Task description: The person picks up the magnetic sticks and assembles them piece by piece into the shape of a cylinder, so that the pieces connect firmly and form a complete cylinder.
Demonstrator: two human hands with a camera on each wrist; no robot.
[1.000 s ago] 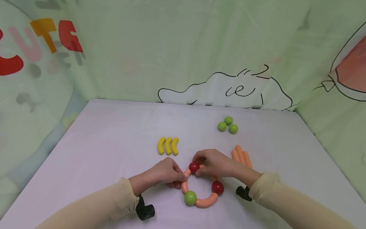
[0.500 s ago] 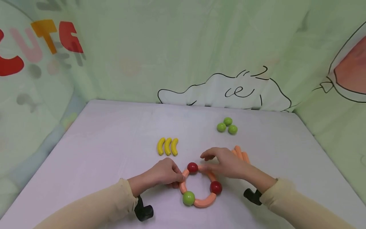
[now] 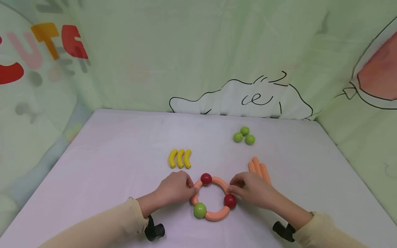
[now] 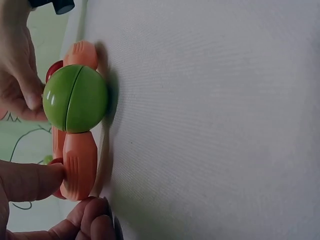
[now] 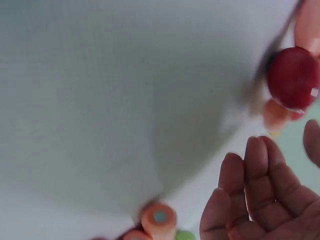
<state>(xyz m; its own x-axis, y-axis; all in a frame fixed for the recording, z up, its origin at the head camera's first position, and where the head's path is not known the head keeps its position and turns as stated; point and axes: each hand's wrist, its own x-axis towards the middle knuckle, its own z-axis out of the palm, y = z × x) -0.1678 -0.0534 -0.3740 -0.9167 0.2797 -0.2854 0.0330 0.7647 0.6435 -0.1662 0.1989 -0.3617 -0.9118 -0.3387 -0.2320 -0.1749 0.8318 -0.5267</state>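
A ring of three curved orange toy sticks joined by balls lies on the table. Its red balls (image 3: 206,178) are at the top and right, its green ball (image 3: 200,210) at lower left. My left hand (image 3: 176,186) pinches the left curved orange stick (image 4: 80,165), thumb on one side and fingertips under it in the left wrist view. My right hand (image 3: 254,189) is at the upper right curved orange stick (image 3: 220,183), fingertips right at its outer side. In the right wrist view its fingers (image 5: 257,165) are extended, with the thumb apart from them, below the red ball (image 5: 293,79).
Three small yellow bananas (image 3: 180,158) lie in a row behind the ring. Three green balls (image 3: 244,135) sit farther back on the right. Several straight orange sticks (image 3: 258,168) lie behind my right hand. A printed cloth (image 3: 139,69) hangs behind the table (image 3: 124,137).
My right hand has left the top red ball and moved right and down along the ring to the upper right orange stick. My left hand keeps its pinch on the left stick.
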